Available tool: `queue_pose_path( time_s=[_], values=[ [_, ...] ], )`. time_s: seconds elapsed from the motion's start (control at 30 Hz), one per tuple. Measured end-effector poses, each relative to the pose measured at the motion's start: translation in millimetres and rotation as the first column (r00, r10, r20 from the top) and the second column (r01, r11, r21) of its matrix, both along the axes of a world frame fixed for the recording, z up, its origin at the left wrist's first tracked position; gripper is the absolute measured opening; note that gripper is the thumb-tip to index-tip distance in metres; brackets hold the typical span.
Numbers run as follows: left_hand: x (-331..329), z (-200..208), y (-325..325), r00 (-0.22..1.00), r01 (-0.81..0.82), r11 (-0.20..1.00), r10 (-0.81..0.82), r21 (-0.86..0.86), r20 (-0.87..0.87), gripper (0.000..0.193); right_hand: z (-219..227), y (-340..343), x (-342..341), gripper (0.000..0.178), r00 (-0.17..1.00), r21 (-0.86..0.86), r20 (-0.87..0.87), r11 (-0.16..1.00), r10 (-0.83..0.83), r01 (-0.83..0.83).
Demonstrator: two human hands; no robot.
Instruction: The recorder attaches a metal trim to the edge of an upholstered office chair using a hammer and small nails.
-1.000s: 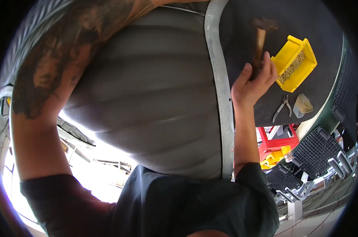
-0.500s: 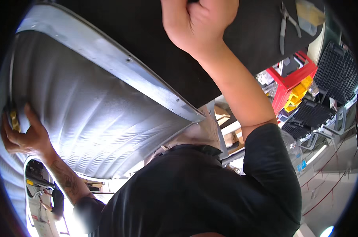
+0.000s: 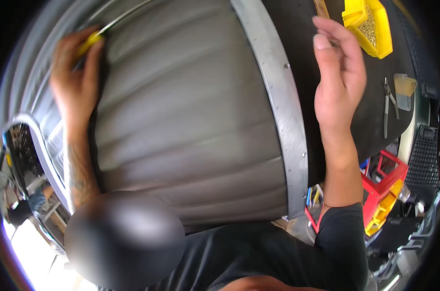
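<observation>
My left hand (image 3: 77,80) is closed round the yellow handle of a thin-shafted tool (image 3: 88,42), at the far left. Its long, narrow metal shaft reaches toward the top edge; I cannot make out its tip. Beneath it spreads a dark grey padded cover (image 3: 191,111) with soft ribs. A curved metal strip (image 3: 278,82) with small holes runs along the cover's right side. Right of that strip, my right hand (image 3: 340,80) hovers with bent fingers apart, nothing visible in it. Just past its fingertips lies a wooden handle (image 3: 320,8), cut off by the top edge.
A yellow bin (image 3: 385,41) of small brass-coloured fasteners stands on the black surface (image 3: 370,131). Cutting pliers (image 3: 387,104) and a small clear container (image 3: 403,92) lie nearer. A red rack (image 3: 375,194) stands below right. A blurred dark rounded shape (image 3: 125,237) covers the lower left.
The view has turned, bringing the yellow bin and wooden handle into sight. Both hands now appear whole, my left farther up the cover, still holding the yellow-handled tool.
</observation>
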State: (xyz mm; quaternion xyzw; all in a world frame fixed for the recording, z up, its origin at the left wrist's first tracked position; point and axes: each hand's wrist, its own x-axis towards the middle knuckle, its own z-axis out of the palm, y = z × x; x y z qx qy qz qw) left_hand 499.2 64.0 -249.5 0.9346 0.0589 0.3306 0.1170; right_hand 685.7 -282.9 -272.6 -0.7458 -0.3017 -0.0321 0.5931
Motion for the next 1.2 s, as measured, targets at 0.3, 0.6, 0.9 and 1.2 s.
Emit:
queue_pose_path(
  time_s=[0.3, 0.6, 0.9, 1.2],
  values=[
    [-40, -4, -32, 0.994, 0.095, 0.988, -0.1, -0.125, -0.034, 0.027, -18, 24, -27, 0.042, 0.942, 0.115, -0.132, 0.949, 0.308, -0.294],
    [-48, 14, -48, 0.97, 0.123, 0.948, -0.177, -0.293, -0.168, 0.026, -14, 14, -28, 0.058, 0.97, -0.073, 0.033, 0.968, 0.242, -0.239],
    [-24, 72, -69, 0.934, 0.188, 0.975, -0.139, 0.122, -0.329, 0.023, -6, 14, -30, 0.052, 0.967, -0.156, -0.023, 0.955, 0.253, -0.254],
    [-26, -4, -80, 0.989, 0.013, 0.997, -0.024, -0.078, -0.147, 0.023, -2, 21, -26, 0.04, 0.965, -0.199, 0.102, 0.955, 0.243, -0.219]
  ],
)
